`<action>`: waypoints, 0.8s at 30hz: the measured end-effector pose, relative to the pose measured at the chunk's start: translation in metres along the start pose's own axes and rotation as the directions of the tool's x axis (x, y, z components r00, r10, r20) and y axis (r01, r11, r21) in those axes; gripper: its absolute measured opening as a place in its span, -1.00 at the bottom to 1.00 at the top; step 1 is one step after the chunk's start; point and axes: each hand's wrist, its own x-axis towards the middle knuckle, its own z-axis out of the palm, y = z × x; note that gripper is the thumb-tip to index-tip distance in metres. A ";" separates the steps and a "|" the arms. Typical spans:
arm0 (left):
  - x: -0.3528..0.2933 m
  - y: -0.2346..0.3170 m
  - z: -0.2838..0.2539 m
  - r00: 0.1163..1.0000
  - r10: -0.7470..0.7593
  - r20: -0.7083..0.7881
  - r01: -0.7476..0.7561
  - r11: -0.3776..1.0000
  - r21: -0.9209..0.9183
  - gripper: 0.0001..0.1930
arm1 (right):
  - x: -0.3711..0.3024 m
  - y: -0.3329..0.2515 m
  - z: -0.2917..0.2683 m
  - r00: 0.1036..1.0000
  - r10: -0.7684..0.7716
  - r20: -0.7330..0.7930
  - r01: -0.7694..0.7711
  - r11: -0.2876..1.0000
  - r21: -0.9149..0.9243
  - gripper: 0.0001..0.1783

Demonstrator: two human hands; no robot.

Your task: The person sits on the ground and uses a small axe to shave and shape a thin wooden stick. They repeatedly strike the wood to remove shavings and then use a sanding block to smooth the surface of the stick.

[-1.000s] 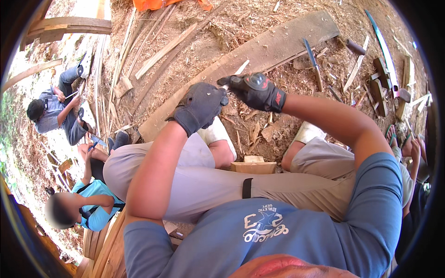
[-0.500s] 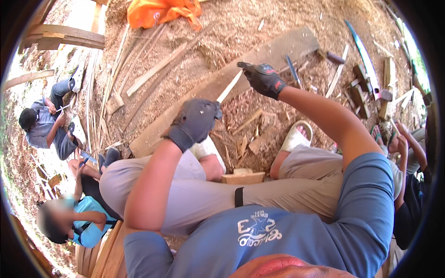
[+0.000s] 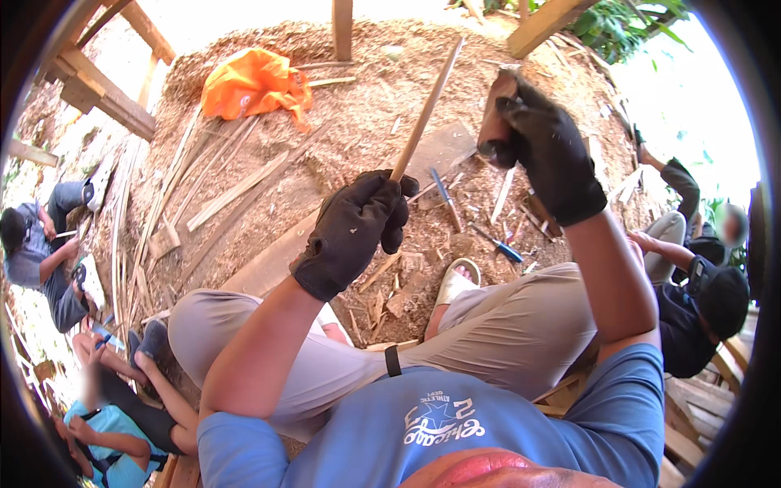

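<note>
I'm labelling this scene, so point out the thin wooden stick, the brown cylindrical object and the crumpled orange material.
Thin wooden stick (image 3: 428,109): head view, middle of its shaft.
Brown cylindrical object (image 3: 491,122): head view, its side.
Crumpled orange material (image 3: 250,85): head view, its upper surface.

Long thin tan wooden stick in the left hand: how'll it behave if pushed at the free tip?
The long thin tan wooden stick is probably fairly stiff: it juts out straight, with no visible sag. Likely light for its length, being so slender. A sideways push may swivel it, since only the black-gloved left hand holds it, opposite the free tip.
</note>
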 end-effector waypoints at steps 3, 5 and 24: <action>0.008 -0.006 0.010 0.999 -0.004 0.041 0.004 1.000 0.008 -0.59 | -0.027 0.023 0.015 0.990 0.134 0.036 -0.138 0.918 0.372 -0.67; 0.008 -0.004 0.018 0.998 -0.019 0.062 0.019 1.000 0.009 -0.62 | -0.035 0.032 0.023 0.964 0.218 0.152 -0.265 0.800 0.538 -0.64; -0.001 -0.022 0.030 0.994 -0.106 0.008 0.104 0.986 0.133 -0.69 | -0.024 0.054 0.011 0.884 -0.031 0.467 -0.058 0.983 0.174 -0.26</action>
